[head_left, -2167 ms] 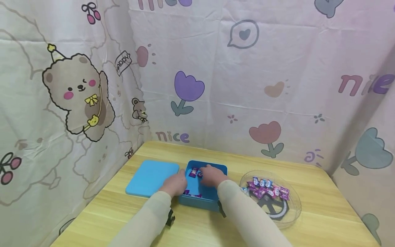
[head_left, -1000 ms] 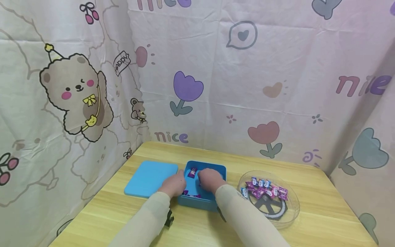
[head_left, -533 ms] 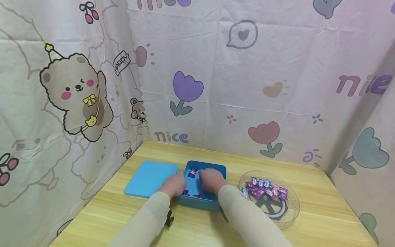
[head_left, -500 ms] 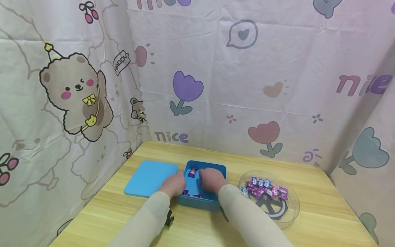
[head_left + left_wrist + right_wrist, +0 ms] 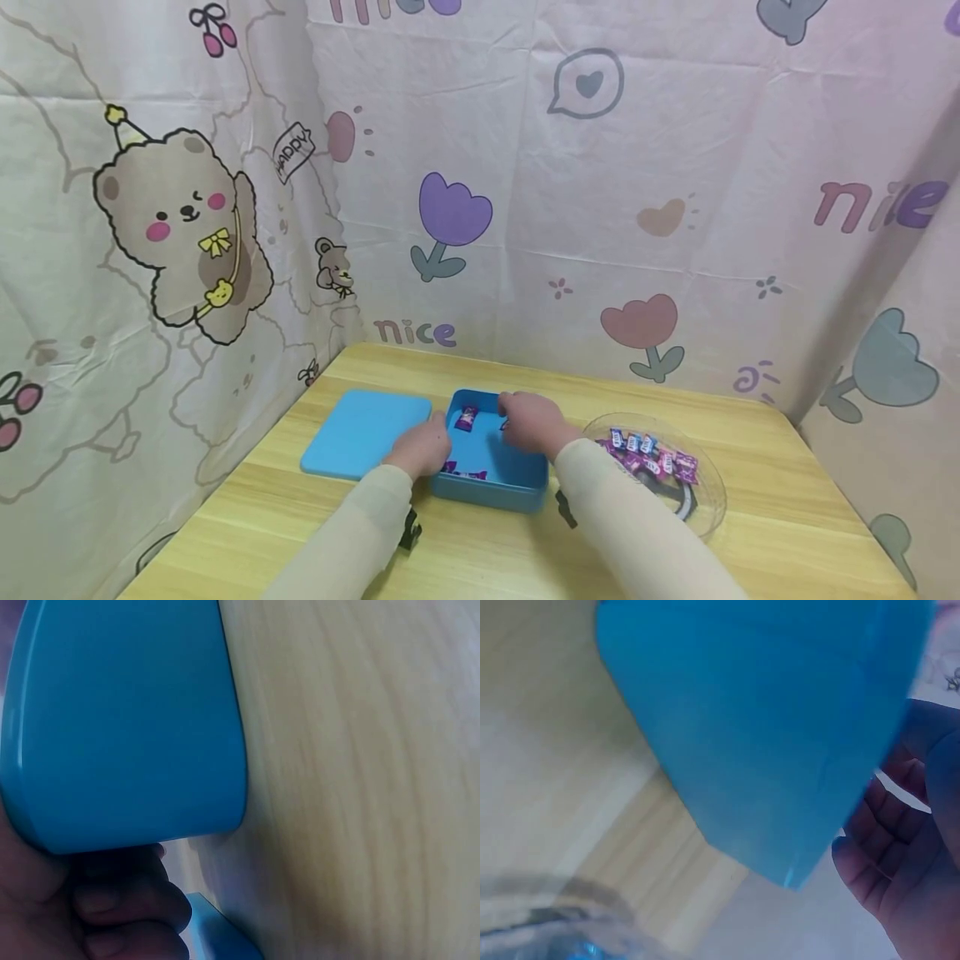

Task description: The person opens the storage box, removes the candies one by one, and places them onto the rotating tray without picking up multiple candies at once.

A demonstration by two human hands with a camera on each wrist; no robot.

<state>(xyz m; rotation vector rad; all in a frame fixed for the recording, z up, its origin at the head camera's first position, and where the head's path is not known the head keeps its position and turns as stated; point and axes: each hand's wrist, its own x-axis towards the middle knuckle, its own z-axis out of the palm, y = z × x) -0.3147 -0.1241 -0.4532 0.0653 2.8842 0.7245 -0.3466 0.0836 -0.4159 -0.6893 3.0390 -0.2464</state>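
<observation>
A blue rectangular box (image 5: 491, 493) stands uncovered on the table. My left hand (image 5: 425, 447) grips its left wall; in the left wrist view the curled fingers (image 5: 139, 900) lie against the box's outside. My right hand (image 5: 534, 419) reaches over the back right of the box, and a small purple bit of a wrapped candy (image 5: 504, 423) shows at its fingertips. Seen from the right wrist, the box wall (image 5: 765, 742) hides those fingertips. One purple candy (image 5: 466, 417) lies by the back left corner inside, and more purple candies (image 5: 468, 476) lie along the front wall.
The flat light-blue lid (image 5: 367, 433) lies left of the box. To the right, a round clear tray (image 5: 712, 517) holds several purple, blue and pink wrapped candies (image 5: 651, 467). A printed curtain (image 5: 540, 208) hangs behind the wooden table (image 5: 787, 500).
My right hand has moved from the middle of the box to the back right, and the purple candy formerly beside the back left one has gone from its spot. The left hand stays put.
</observation>
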